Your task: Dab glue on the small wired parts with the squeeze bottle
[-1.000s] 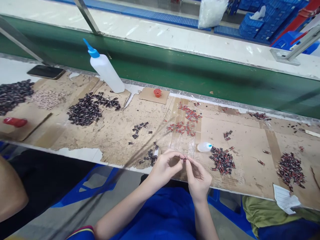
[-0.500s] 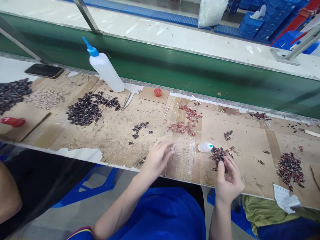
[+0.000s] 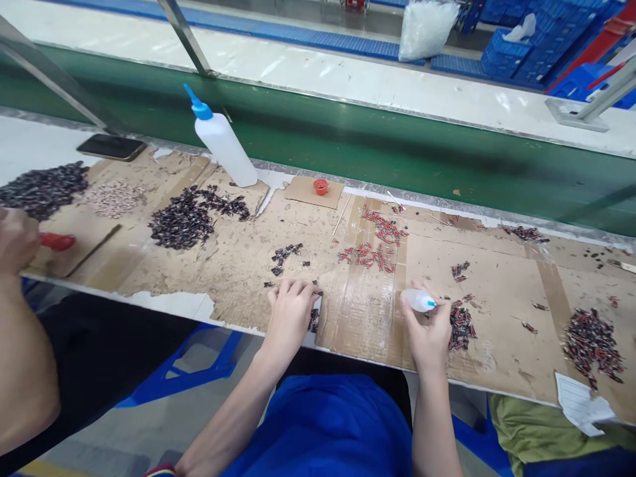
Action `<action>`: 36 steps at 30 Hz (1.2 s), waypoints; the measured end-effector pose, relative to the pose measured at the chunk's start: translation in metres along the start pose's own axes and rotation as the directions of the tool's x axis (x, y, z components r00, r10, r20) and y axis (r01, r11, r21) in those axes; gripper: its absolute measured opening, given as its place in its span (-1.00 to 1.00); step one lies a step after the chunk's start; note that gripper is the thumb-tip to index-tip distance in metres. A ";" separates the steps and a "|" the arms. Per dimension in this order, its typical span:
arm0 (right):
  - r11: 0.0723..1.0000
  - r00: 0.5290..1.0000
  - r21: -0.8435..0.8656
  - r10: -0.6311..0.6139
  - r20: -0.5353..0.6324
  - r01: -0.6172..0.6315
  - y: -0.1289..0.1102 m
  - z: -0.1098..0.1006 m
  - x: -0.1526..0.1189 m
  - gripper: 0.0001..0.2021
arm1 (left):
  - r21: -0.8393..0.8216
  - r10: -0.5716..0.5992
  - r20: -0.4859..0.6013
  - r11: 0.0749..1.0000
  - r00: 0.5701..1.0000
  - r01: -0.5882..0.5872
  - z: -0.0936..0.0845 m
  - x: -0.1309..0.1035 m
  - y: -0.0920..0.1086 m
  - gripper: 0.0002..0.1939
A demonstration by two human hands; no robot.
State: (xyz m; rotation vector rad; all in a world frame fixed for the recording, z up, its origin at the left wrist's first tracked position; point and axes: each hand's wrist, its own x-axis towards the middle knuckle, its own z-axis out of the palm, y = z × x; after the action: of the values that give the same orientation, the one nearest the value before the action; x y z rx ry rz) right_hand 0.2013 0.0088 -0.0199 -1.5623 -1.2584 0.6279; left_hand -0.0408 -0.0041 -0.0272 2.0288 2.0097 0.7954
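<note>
My right hand (image 3: 428,324) has its thumb and fingers closed round a small translucent squeeze bottle (image 3: 416,300), which lies tilted with its blue tip to the right. Just right of that hand is a pile of small black-and-red parts (image 3: 462,328). My left hand (image 3: 291,308) rests low over the cardboard near the front edge, fingers curled down. A dark bit shows at its fingertips, but what they grip is hidden. Close beside its palm lie a few small black parts (image 3: 314,320). Beyond it sit more loose black parts (image 3: 279,260).
Red parts (image 3: 368,256) lie mid-table, near a red cap (image 3: 320,187). A large white bottle (image 3: 226,149) stands behind a black pile (image 3: 181,220). Another person's hand (image 3: 17,242) is at the far left by a red tool (image 3: 57,241). A further pile (image 3: 592,341) lies right.
My right hand has moved left from the black-and-red pile and taken hold of the small bottle. My left hand has shifted slightly left and its fingers have curled down. Another person's hand has appeared at left.
</note>
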 end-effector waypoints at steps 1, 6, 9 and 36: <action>0.993 0.998 0.103 0.058 0.006 -0.058 0.000 -0.001 -0.002 -0.64 | -0.008 0.006 0.017 1.000 1.000 -0.006 0.000 0.001 0.001 -0.82; 0.891 0.986 0.433 0.163 -0.027 -0.135 0.004 -0.006 -0.008 -0.55 | -0.097 0.099 0.088 0.991 0.991 -0.090 0.009 0.003 0.029 -0.83; 0.817 0.978 0.556 0.206 -0.039 -0.150 0.005 -0.006 -0.010 -0.54 | -0.168 0.180 0.138 0.973 0.974 -0.157 0.022 0.002 0.049 -0.85; 0.983 0.986 0.118 0.149 -0.080 -0.139 -0.004 0.019 -0.017 -0.69 | -0.303 0.128 0.129 0.949 0.983 -0.083 0.031 0.003 0.049 -0.89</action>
State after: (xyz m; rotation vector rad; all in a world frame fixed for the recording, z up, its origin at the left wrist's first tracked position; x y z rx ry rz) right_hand 0.1779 -0.0001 -0.0268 -1.5795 -1.0329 0.7022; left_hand 0.0168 0.0025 -0.0285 1.9688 1.6045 0.8802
